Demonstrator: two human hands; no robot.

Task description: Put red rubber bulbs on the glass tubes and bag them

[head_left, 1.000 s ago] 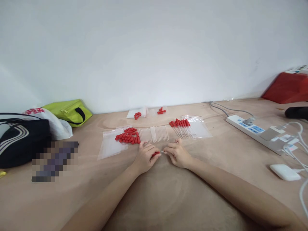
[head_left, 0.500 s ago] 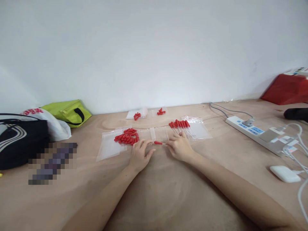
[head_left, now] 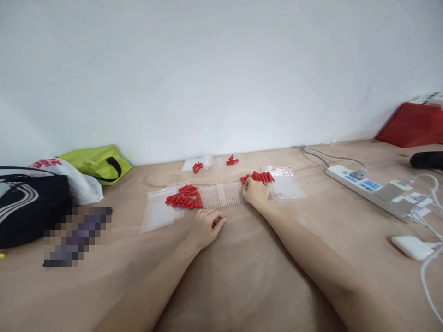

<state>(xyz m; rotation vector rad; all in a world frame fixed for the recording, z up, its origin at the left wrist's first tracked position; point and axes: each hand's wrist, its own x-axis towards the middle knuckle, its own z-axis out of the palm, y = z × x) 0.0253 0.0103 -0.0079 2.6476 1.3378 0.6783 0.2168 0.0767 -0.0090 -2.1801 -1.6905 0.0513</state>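
Observation:
My right hand [head_left: 255, 191] is at the left end of a row of glass droppers with red rubber bulbs [head_left: 265, 177]. Its fingers are closed on a dropper there; the red bulb shows by the fingertips and the tube is hidden by the hand. Resting on the table, my left hand [head_left: 206, 228] has loosely curled fingers, thumb against them, and nothing visible inside. Just beyond it lies a pile of loose red rubber bulbs [head_left: 185, 199]. Between the pile and the droppers, bare glass tubes [head_left: 231, 193] lie side by side in a row.
Clear zip bags [head_left: 155, 214] lie under the bulb pile, with another bag [head_left: 289, 184] by the droppers. Near the wall are two small bunches of red bulbs [head_left: 197, 167]. Bags [head_left: 93, 161] stand left; a power strip [head_left: 353, 180] with cables and a white charger [head_left: 411, 247] lie right.
My right hand has moved up and away from me, carrying the red-bulbed dropper from between the hands to the dropper row. The left hand has drawn slightly nearer, its fingers more curled.

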